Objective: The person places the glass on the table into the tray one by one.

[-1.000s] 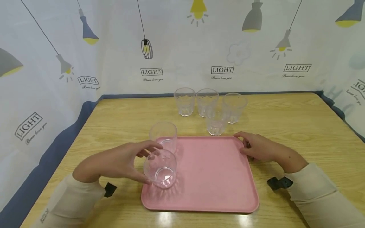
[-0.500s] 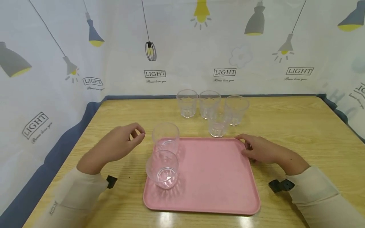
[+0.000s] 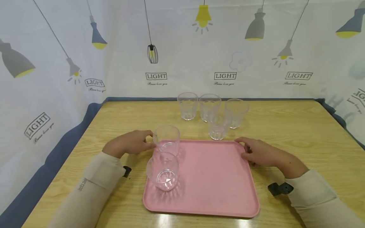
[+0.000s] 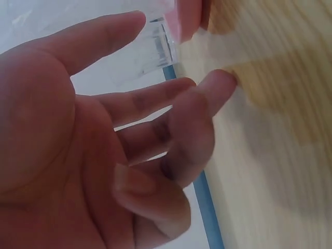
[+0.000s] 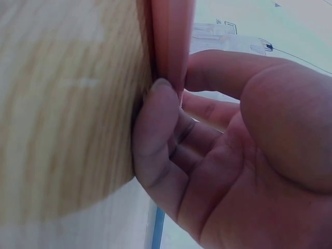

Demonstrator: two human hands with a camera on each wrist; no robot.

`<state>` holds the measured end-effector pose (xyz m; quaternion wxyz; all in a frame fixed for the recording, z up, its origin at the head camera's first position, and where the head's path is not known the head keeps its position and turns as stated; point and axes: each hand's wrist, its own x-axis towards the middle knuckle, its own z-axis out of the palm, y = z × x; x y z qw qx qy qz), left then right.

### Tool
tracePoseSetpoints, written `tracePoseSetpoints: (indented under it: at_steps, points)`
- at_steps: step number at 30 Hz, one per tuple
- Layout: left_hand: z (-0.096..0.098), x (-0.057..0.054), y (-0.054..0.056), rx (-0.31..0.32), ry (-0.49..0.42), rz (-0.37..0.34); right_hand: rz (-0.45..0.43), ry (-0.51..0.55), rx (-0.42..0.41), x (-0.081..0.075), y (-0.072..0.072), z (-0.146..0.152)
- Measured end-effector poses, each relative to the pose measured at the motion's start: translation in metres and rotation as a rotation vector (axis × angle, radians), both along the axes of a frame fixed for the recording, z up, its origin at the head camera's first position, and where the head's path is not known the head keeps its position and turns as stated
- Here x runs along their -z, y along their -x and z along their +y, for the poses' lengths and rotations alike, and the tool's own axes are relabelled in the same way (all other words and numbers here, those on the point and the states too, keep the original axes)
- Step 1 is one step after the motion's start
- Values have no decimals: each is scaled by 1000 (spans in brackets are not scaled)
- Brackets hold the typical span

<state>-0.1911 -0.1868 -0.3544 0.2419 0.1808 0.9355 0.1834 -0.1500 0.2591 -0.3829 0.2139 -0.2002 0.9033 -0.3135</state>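
Observation:
A pink tray [image 3: 212, 177] lies on the wooden table, with two clear plastic cups on its left side. The nearer cup [image 3: 163, 172] stands in front of the farther cup [image 3: 166, 137], which is at the far left corner. My left hand [image 3: 135, 142] is beside that corner, close to the farther cup. In the left wrist view its fingers are loosely bent, with a gap to the tray edge [image 4: 187, 18]. My right hand [image 3: 262, 153] grips the tray's far right corner; the right wrist view shows thumb and fingers about the tray's edge [image 5: 174, 41].
Several more clear cups stand behind the tray: a left one [image 3: 187, 106], a middle one [image 3: 209, 106], a right one [image 3: 236, 112] and a nearer one [image 3: 218, 129] close to the tray's far edge. A lamp-printed curtain [image 3: 182, 41] hangs behind the table [image 3: 128, 117].
My left hand has left the nearer cup, drawn away to the left, then come in beside the tray's far left corner. My right hand has stayed on the tray, which looks unmoved.

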Motion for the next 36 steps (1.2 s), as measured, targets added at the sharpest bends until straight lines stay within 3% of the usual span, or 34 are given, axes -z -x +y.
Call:
tracePoseSetpoints:
  at_steps: [7, 13, 18, 23, 36]
  points:
    - [9, 0, 5, 12, -76, -64, 16, 0, -5, 0, 0, 0]
    - [10, 6, 7, 40, -118, -100, 18, -8, -2, 0, 0, 2]
    - [10, 10, 8, 79, -142, -95, 23, -1, -5, 1, 0, 2]
    - [8, 12, 8, 75, -181, -121, 24, 4, -8, 0, 1, 1]
    - [6, 24, 10, 150, -175, -66, 21, -13, -11, 0, 0, 1]
